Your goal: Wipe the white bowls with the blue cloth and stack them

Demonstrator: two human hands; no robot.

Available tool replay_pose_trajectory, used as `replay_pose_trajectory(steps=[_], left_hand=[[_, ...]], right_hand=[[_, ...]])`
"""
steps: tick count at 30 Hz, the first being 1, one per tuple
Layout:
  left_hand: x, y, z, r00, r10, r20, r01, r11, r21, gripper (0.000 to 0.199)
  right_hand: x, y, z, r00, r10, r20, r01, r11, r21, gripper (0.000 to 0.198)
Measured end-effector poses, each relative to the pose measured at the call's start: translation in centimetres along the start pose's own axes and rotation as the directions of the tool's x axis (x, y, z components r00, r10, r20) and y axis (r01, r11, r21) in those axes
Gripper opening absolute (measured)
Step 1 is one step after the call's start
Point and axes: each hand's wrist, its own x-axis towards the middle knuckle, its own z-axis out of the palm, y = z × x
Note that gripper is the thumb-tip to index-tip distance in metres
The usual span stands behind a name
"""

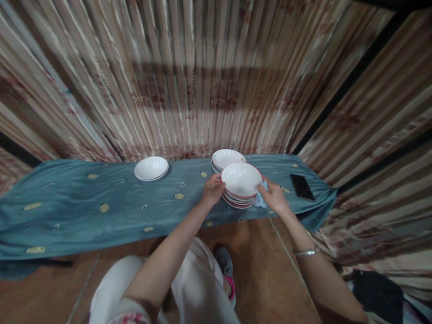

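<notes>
A white plate with a red rim (240,179) is between my two hands, just above a stack of similar red-rimmed plates (238,203). On its left edge, my left hand (213,189) grips the rim with thumb and fingers. My right hand (272,196) pinches the right edge, with a light blue cloth (261,197) under its fingers against the plate. Whether the plate's underside touches the stack I cannot tell. Right behind stands another stack of white plates (228,157), the top one with small orange marks near its rim.
The long narrow table has a teal patterned cloth (124,198). Two white plates (151,168) lie stacked on its left half. A black phone (302,187) lies near the right end. Pleated curtains (202,81) hang close behind, and a dark bag (376,294) is low at right.
</notes>
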Motion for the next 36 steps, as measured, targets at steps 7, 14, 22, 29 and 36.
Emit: replay_pose_trajectory(steps=[7, 14, 22, 29, 36], left_hand=[[0.4, -0.8, 0.2, 1.000, 0.018, 0.008, -0.019, 0.991, 0.135, 0.020], [0.2, -1.2, 0.1, 0.998, 0.058, 0.013, -0.059, 0.968, 0.242, 0.020], [0.2, -1.4, 0.1, 0.995, 0.099, 0.020, -0.100, 0.946, 0.309, 0.019], [0.2, -1.3, 0.1, 0.997, 0.080, 0.007, -0.078, 0.946, 0.314, 0.018], [0.3, -0.9, 0.1, 0.998, 0.069, 0.015, -0.070, 0.953, 0.296, 0.018]], right_hand=[[0.1, 0.4, 0.1, 0.995, 0.032, 0.095, -0.013, 0.981, -0.194, 0.047], [0.1, -0.6, -0.6, 0.987, 0.047, 0.153, 0.008, 0.940, -0.341, 0.041], [0.5, -1.0, -0.9, 0.972, 0.101, 0.214, 0.002, 0.901, -0.434, 0.038], [0.4, -1.1, -1.6, 0.979, 0.089, 0.185, -0.012, 0.925, -0.379, 0.037], [1.0, -1.1, -3.3, 0.997, 0.075, 0.002, -0.072, 0.962, -0.263, 0.037]])
